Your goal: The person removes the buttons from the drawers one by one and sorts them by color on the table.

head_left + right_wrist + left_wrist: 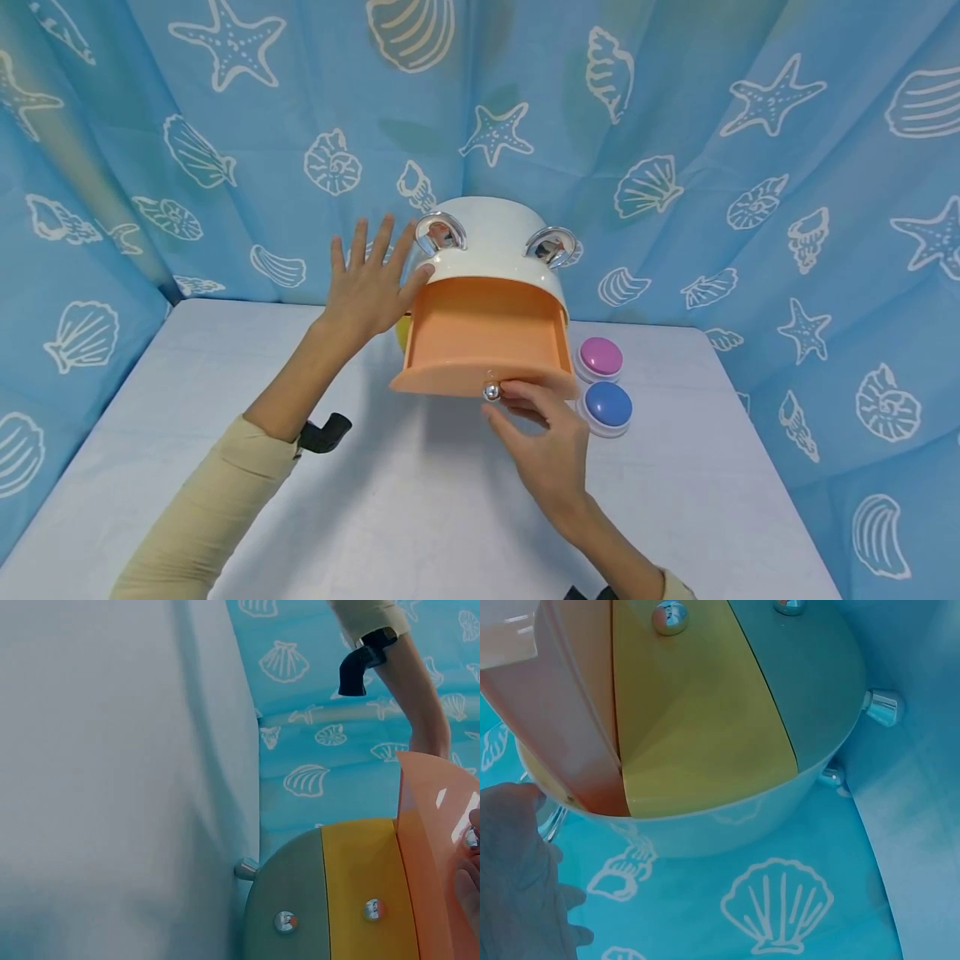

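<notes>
A small white drawer cabinet (491, 218) with two silver ring-shaped ears stands at the back of the table. Its top orange drawer (487, 329) is pulled out, and its visible interior is bare. My right hand (551, 442) has its thumb and fingers about the silver knob (491, 392) on that drawer's front. With fingers spread, my left hand (367, 292) lies against the cabinet's left side, its thumb near the left silver ear (440, 233). Below the orange drawer, a yellow drawer (697, 712) and a green drawer (810, 682) sit closed in the left wrist view.
Right of the cabinet are a pink button (602, 356) and a blue button (608, 404) on white bases. A blue curtain (675, 125) with shell and starfish prints hangs behind the white-covered table (405, 517). Silver feet (246, 869) support the cabinet.
</notes>
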`<state>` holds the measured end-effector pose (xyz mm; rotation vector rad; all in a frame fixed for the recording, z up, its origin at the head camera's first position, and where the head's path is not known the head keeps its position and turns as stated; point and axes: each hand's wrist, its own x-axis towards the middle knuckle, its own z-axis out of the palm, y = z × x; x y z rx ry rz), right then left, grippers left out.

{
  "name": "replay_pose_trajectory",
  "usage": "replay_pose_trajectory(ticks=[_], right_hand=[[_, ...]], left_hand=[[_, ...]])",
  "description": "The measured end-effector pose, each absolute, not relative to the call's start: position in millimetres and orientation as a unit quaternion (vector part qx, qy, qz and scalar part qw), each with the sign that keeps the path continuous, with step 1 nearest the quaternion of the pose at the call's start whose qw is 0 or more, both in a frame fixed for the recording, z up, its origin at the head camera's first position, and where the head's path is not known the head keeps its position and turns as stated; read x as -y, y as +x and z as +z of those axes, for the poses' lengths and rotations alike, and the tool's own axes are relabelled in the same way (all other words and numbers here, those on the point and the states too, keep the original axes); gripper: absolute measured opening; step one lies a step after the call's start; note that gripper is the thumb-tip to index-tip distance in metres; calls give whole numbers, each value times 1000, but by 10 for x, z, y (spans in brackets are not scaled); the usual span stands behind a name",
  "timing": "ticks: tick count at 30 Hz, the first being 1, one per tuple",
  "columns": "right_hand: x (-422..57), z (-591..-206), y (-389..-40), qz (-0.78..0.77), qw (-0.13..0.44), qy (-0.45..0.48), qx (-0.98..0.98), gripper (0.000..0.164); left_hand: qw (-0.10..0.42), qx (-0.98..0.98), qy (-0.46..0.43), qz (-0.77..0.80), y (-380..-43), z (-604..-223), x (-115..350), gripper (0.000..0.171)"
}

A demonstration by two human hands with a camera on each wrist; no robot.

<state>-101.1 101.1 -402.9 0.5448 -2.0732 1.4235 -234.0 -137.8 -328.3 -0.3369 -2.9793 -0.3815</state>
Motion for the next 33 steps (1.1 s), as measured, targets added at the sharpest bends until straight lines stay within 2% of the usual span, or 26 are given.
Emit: replay_pose_trajectory(ticks=[15,33], right_hand=[[-955,-4044,-1162,537,290,201,766,23],[-858,-3943,-1579,524,314,190,768,20]], left_hand=[[63,984,-108,-124,-2343,-3293,1379,73],[61,986,-104,-119,-2354,-3288,1369,73]])
